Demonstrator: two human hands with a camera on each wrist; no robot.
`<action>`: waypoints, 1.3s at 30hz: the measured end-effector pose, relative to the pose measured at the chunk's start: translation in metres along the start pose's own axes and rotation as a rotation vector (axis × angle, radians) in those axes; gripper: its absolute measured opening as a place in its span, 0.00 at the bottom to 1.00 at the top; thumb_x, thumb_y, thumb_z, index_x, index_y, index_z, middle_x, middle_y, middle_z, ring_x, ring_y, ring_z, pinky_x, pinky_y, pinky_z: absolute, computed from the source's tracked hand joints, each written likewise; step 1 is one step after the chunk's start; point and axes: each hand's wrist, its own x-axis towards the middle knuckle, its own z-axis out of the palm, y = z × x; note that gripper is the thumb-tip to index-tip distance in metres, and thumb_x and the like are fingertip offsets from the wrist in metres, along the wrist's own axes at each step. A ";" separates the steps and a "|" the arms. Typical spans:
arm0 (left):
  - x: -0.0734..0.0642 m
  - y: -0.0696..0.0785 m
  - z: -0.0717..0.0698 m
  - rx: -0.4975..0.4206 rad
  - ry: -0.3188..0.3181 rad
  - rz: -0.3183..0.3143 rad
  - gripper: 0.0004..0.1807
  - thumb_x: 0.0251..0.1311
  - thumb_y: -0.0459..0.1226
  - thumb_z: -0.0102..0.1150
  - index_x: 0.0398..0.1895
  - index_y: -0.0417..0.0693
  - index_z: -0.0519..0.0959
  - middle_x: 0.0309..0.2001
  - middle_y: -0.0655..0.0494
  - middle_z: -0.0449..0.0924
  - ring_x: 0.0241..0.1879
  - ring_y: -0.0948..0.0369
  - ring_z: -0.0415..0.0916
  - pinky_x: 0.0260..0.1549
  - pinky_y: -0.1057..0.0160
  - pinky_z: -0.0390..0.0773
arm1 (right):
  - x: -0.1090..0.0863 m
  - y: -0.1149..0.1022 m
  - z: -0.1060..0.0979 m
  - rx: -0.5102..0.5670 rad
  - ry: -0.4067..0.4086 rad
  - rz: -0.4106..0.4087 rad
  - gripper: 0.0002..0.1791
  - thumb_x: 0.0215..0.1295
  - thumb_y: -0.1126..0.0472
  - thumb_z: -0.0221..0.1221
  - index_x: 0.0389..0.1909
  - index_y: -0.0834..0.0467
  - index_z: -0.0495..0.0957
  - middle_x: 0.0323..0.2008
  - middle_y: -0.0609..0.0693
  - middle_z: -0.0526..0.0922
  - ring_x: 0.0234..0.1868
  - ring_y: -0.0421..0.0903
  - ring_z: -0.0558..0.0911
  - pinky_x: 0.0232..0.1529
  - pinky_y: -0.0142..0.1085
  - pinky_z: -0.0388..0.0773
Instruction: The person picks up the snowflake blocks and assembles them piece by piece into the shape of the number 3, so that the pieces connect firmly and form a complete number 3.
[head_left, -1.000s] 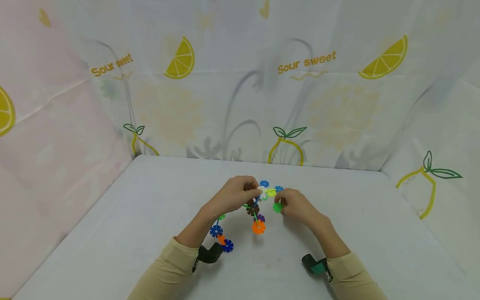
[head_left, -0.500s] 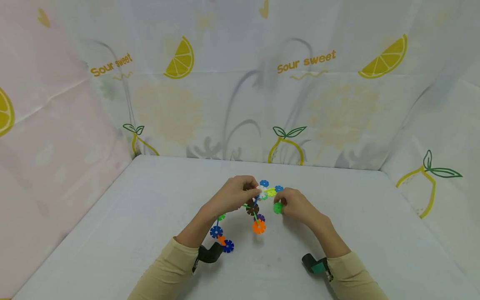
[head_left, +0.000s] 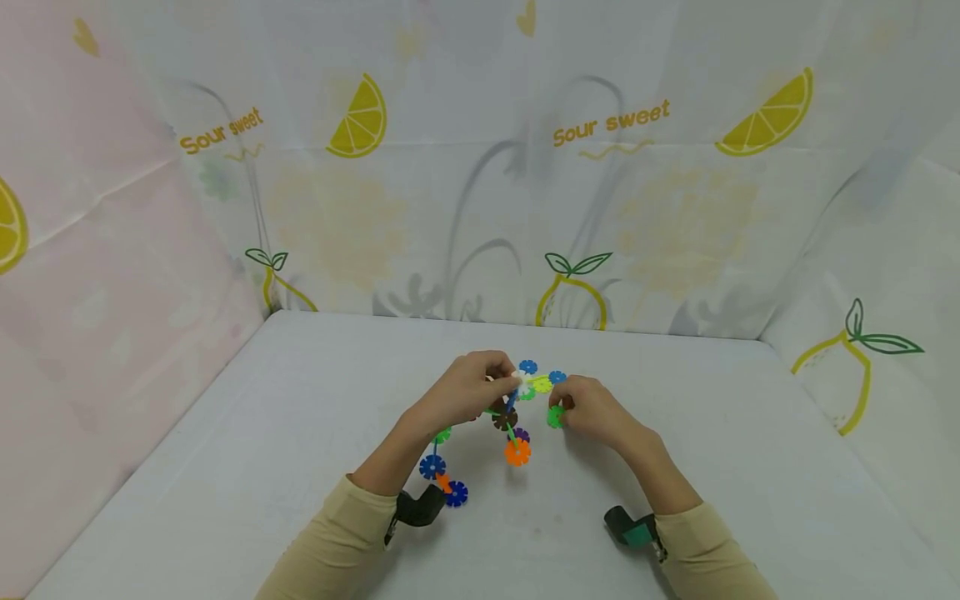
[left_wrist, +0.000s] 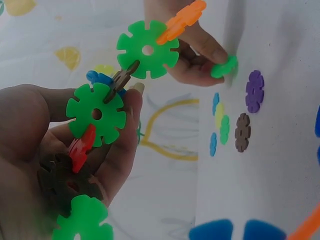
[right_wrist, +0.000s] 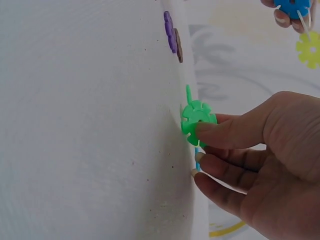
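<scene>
My left hand (head_left: 468, 387) holds up a chain of notched plastic snowflake discs slotted into one another. An orange disc (head_left: 517, 452) ends one stretch of it, and dark blue discs (head_left: 432, 467) hang below my left forearm. In the left wrist view, green discs (left_wrist: 96, 114), a red disc (left_wrist: 82, 148) and a dark brown disc (left_wrist: 67, 184) run along the palm, partly hidden at the fingers. My right hand (head_left: 596, 412) pinches a loose green disc (right_wrist: 198, 123) between thumb and fingers, close over the table and apart from the chain.
Loose discs lie on the white table (head_left: 637, 350) beyond my hands: a purple disc (left_wrist: 254, 91), a brown disc (left_wrist: 242, 132), a green disc (left_wrist: 224, 129), a yellow one and two blue ones. Lemon-printed cloth (head_left: 465, 192) closes the back and sides.
The chain tilts slightly: its dark blue discs sink a little while the orange end rises a touch. Both hands keep their places and their grips.
</scene>
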 end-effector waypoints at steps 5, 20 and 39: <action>0.001 0.000 0.001 0.011 -0.011 -0.003 0.07 0.70 0.43 0.57 0.39 0.50 0.79 0.38 0.55 0.84 0.26 0.59 0.84 0.15 0.68 0.66 | 0.001 0.001 -0.002 0.028 -0.018 0.022 0.10 0.53 0.76 0.60 0.32 0.61 0.83 0.27 0.50 0.76 0.30 0.44 0.71 0.33 0.35 0.69; 0.002 0.000 0.000 0.006 -0.003 0.007 0.07 0.70 0.42 0.56 0.40 0.50 0.79 0.37 0.55 0.83 0.28 0.62 0.83 0.24 0.65 0.74 | -0.004 -0.003 -0.021 0.205 0.049 0.065 0.03 0.63 0.69 0.61 0.34 0.59 0.81 0.35 0.51 0.84 0.35 0.45 0.78 0.40 0.37 0.78; 0.003 -0.003 -0.002 -0.065 -0.002 0.006 0.07 0.71 0.42 0.56 0.41 0.50 0.79 0.40 0.54 0.84 0.32 0.61 0.85 0.27 0.63 0.76 | -0.008 -0.011 -0.044 0.555 0.074 0.050 0.05 0.66 0.66 0.60 0.41 0.63 0.79 0.37 0.66 0.86 0.36 0.53 0.88 0.49 0.53 0.82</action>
